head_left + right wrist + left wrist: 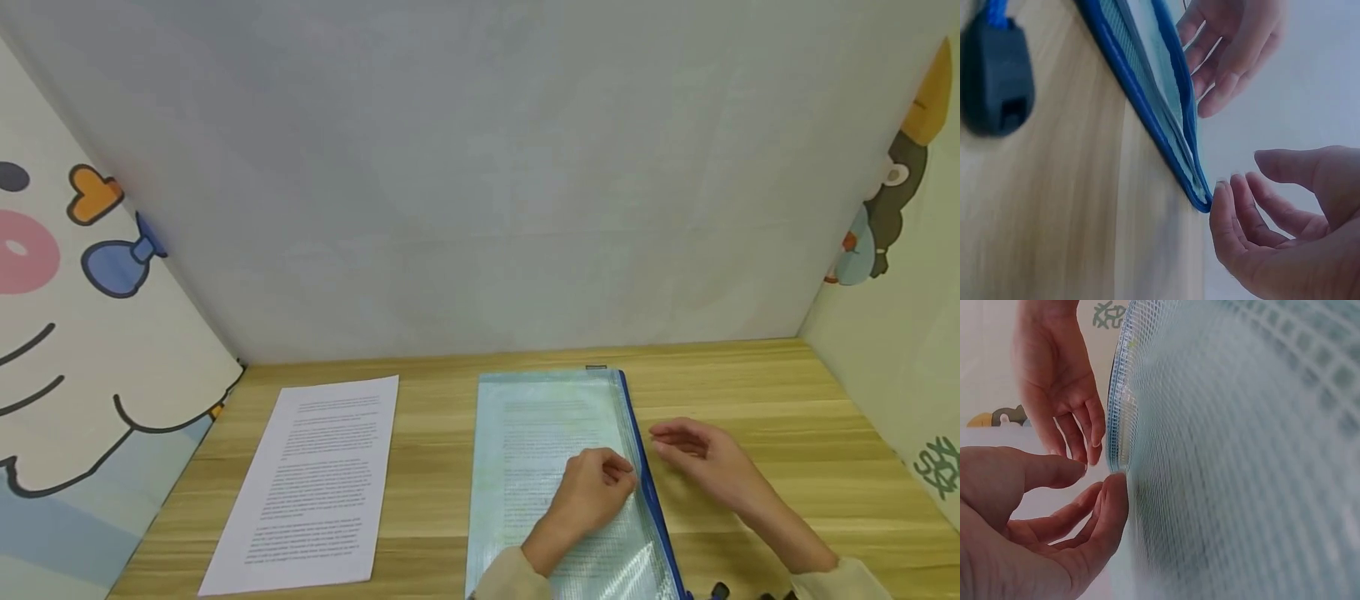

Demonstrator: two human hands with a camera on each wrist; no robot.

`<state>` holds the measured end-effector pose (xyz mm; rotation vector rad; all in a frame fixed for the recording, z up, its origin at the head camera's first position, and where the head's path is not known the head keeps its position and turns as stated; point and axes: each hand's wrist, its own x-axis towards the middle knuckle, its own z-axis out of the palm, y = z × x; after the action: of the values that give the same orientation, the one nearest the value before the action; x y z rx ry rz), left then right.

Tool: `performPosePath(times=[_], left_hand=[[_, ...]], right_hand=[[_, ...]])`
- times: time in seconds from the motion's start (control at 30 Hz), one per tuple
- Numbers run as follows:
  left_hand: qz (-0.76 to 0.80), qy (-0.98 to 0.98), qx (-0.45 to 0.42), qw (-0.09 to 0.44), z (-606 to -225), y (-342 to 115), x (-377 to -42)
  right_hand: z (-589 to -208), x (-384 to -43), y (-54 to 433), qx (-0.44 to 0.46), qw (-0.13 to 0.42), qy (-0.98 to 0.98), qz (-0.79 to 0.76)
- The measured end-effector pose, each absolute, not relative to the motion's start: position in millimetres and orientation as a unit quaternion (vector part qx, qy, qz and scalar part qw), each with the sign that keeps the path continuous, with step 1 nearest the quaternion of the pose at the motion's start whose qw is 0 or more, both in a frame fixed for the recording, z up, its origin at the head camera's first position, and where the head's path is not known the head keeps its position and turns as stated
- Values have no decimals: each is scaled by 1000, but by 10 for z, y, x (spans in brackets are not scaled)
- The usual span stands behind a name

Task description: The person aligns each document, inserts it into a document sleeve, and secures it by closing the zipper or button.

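A pale blue-green mesh zip pouch [491,396] lies on the table with a printed sheet [547,442] showing through it. Its blue zipper edge [636,425] runs down the right side; in the right wrist view this side gapes, with white paper [1154,69] visible inside. Over the pouch's right part is my left hand [588,492], thumb and fingers apart; one fingertip is at the pouch edge, and contact is hard to tell. Just right of the zipper, my right hand [708,462] has loosely bent fingers and holds nothing.
A stack of printed paper [315,483] lies on the wooden table [431,467] to the left. A dark zip pull [1000,75] on a blue cord is near the pouch's front corner. White walls with cartoon figures stand on both sides, a grey-white panel [480,183] behind.
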<state>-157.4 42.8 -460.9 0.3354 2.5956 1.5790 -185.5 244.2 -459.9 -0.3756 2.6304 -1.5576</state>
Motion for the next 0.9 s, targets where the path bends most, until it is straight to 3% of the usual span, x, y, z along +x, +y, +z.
performPosePath(times=[0.9], left_hand=[[517,852,67,-54,-4512,-250,-1569]], right_hand=[[-4357,-1850,1831,-143,106,813,-554]])
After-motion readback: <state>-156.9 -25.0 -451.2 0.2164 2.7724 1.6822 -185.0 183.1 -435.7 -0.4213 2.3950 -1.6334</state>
